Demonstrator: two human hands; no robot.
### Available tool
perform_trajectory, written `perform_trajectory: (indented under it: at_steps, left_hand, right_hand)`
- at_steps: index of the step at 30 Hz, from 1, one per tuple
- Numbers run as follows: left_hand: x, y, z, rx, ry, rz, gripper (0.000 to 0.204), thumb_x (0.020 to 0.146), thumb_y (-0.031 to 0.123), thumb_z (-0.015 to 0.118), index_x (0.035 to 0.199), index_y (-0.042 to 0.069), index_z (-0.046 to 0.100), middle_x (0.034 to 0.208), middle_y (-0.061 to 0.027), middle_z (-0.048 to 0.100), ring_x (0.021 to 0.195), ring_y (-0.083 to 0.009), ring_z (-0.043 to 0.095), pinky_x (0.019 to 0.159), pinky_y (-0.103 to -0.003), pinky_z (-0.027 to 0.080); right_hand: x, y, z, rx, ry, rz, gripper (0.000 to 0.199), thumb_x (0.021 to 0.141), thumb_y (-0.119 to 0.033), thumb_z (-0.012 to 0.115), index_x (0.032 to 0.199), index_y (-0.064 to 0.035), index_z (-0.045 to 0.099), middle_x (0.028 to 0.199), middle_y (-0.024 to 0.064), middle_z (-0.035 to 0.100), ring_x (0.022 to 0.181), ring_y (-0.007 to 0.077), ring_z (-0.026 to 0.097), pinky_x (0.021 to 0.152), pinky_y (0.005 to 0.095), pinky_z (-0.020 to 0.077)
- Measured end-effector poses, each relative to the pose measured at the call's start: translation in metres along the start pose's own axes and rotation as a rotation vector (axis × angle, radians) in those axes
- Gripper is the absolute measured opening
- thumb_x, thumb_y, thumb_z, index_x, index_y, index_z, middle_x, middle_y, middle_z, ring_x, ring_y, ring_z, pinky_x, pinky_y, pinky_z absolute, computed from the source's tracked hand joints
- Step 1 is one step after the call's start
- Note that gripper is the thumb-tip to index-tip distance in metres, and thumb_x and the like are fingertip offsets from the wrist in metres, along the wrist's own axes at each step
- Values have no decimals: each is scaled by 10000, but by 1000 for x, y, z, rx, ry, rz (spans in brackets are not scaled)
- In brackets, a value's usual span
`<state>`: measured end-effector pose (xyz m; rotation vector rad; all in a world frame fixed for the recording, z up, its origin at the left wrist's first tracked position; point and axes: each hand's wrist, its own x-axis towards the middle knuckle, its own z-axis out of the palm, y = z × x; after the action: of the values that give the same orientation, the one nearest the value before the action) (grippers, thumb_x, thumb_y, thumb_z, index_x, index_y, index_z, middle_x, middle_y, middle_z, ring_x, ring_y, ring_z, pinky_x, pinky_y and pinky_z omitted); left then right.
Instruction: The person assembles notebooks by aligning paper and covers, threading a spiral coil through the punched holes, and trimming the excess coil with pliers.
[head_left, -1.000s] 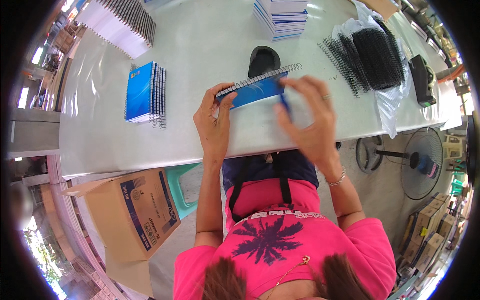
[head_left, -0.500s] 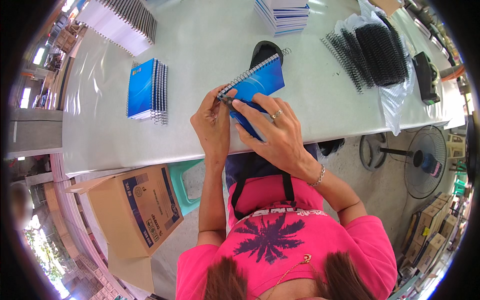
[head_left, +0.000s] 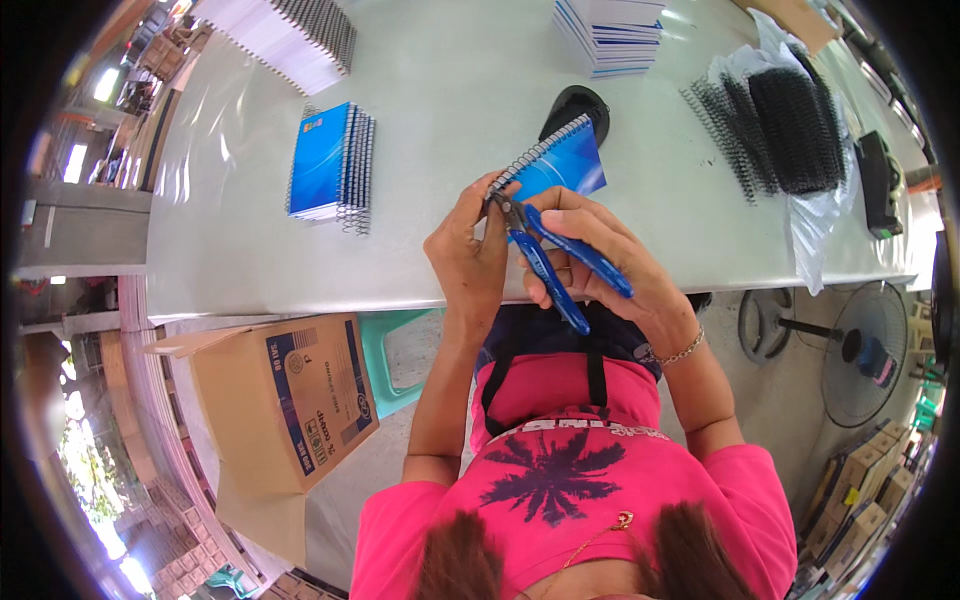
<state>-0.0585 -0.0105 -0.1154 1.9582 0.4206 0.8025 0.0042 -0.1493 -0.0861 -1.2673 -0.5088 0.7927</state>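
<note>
My left hand (head_left: 470,245) is closed on the lower end of a blue spiral notebook (head_left: 558,168), which is tilted with its coil running up to the right. In my right hand (head_left: 610,250) is a pair of cutting pliers (head_left: 565,255) with blue handles. Its dark jaws touch the end of the coil, close to my left fingertips. The two handles are spread apart. Behind the notebook lies a black rounded object (head_left: 580,108). A small stack of blue spiral notebooks (head_left: 325,165) sits to the left on the table.
A tall stack of spiral-bound books (head_left: 300,45) stands at the far left, with unbound blue-and-white booklets (head_left: 612,40) at the back. Loose black coils (head_left: 790,130) lie on plastic at the right, near a black device (head_left: 877,185). Below the table edge are a cardboard box (head_left: 290,400) and a fan (head_left: 865,350).
The pliers' handles have opened wider and my right hand has shifted on them. The whole view has swung slightly, so the table's things appear further right.
</note>
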Motion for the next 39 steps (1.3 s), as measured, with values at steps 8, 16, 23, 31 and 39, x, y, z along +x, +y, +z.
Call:
perform_trajectory:
  at_steps: [8, 16, 23, 31, 39]
  left_hand:
    - [32, 12, -41, -137, 108, -230, 181, 925, 69, 691, 1093, 13, 725, 762, 19, 649, 666, -48, 556, 632, -210, 486]
    - [87, -42, -126, 32, 546, -51, 316, 967, 213, 685, 1145, -45, 640, 874, -75, 692, 700, -69, 563, 631, -218, 463]
    - [81, -110, -137, 390, 718, 72, 304, 951, 284, 679, 1034, -8, 680, 953, -76, 663, 830, -173, 537, 753, -334, 459]
    - [82, -127, -130, 362, 696, -26, 405, 941, 372, 676, 1049, -19, 685, 1029, -100, 625, 909, -198, 520, 825, -361, 455]
    - [75, -113, -125, 311, 756, -82, 401, 957, 389, 663, 1149, 38, 641, 1144, -112, 531, 1039, -251, 479, 932, -418, 413]
  right_hand:
    - [6, -21, -47, -585, 66, -128, 264, 925, -116, 636, 1168, -20, 597, 1098, 160, 614, 984, 254, 640, 848, 333, 504]
    - [19, 1, -129, -1200, 638, -472, 208, 899, -113, 647, 1101, -84, 687, 1125, 177, 611, 1050, 353, 604, 948, 400, 463]
    - [41, -66, -143, -1078, 670, -586, 214, 895, -175, 676, 1086, -91, 725, 1083, 159, 673, 1089, 267, 630, 961, 361, 464]
    - [105, -145, -209, -780, 807, -900, 359, 919, -157, 652, 1264, -58, 639, 1117, 76, 666, 991, 168, 611, 850, 311, 497]
    - [167, -172, -217, -1207, 747, -730, 615, 968, -502, 579, 1372, -39, 553, 1250, 128, 630, 1140, 233, 575, 942, 372, 466]
